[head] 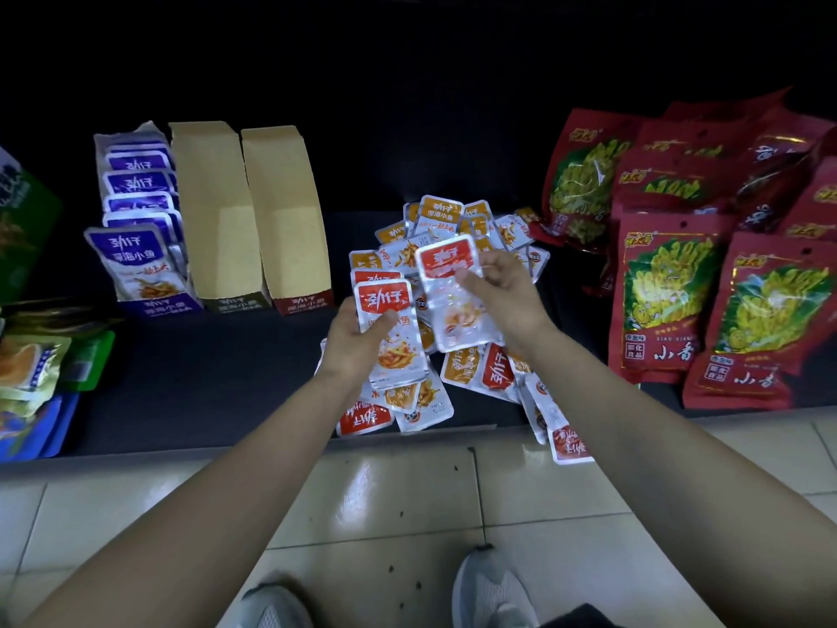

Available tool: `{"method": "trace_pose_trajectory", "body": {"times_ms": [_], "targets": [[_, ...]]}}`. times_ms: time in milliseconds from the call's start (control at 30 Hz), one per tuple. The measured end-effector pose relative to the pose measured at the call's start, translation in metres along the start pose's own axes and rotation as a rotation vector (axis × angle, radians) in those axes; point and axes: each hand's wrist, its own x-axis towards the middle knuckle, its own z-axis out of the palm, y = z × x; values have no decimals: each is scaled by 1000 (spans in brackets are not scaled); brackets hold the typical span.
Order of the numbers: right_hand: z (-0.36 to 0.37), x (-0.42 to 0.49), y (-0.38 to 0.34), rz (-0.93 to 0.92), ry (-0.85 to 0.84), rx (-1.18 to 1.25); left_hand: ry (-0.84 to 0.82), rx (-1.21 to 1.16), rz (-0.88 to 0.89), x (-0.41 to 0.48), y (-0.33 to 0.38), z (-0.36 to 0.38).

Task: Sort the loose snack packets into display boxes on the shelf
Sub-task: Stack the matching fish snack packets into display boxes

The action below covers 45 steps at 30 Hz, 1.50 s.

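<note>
Over the dark shelf (204, 378), left grip (358, 337) clamps a packet stack (398, 351); right grip (502, 287) pinches one packet (453, 305) just beside it.

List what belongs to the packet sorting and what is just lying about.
Job: loose packet pile, packet stack in the left hand, red packet in the right hand, two empty display boxes, filled purple box.
Lying about: large red bags, green bags, shoes.

The picture is dim, the back of the shelf (204, 378) sinking into near-black, while light from above glares off the floor tiles (385, 482) and the foil packets (453, 301), and the wide lens bends and softens the red bags (747, 310) towards the right edge.
</note>
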Motion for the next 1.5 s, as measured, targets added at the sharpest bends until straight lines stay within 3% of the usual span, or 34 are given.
{"method": "trace_pose_trajectory", "body": {"times_ms": [67, 133, 233, 333, 400, 500, 600, 667, 833, 1000, 1100, 1300, 1400, 1500], "targets": [[13, -9, 1, 111, -123, 29, -12, -82, -43, -1, 2, 3], [25, -15, 8, 107, -169, -57, -46, -163, -61, -2, 4, 7], [30, -17, 7, 33, -180, -190, -69, -47, 13, -4, 2, 8], [13, -9, 4, 14, -84, -321, -25, -6, 2, -4, 0, 4], [-7, -8, 2, 32, -93, -691, -25, 17, -11, -3, -2, 2], [-25, -22, 5, 150, -299, -1331, -60, 39, -10, -4, -7, 5], [-28, -33, 20, 93, -329, -1486, -78, 74, -8, -6, -10, 11], [-32, -30, 29, 2, -297, -1427, -89, 86, -5, -6, -12, 13], [-39, -23, 39, -188, -147, -979, -95, 90, 16, -9, -10, 12], [-23, -6, 19, -211, 44, -507, -85, 114, 21, -10, -9, 8], [-19, 2, -3, -192, 67, -231, -90, 134, 20, -10, -8, 8], [-33, 1, -19, -129, 33, -100, -101, 169, 57, -4, -4, 10], [-40, -7, -22, -26, -71, -5, -192, 122, 26, -4, 0, 13], [-37, -19, -9, -6, -92, -82, -299, 82, -62, -7, 1, 22]]}}
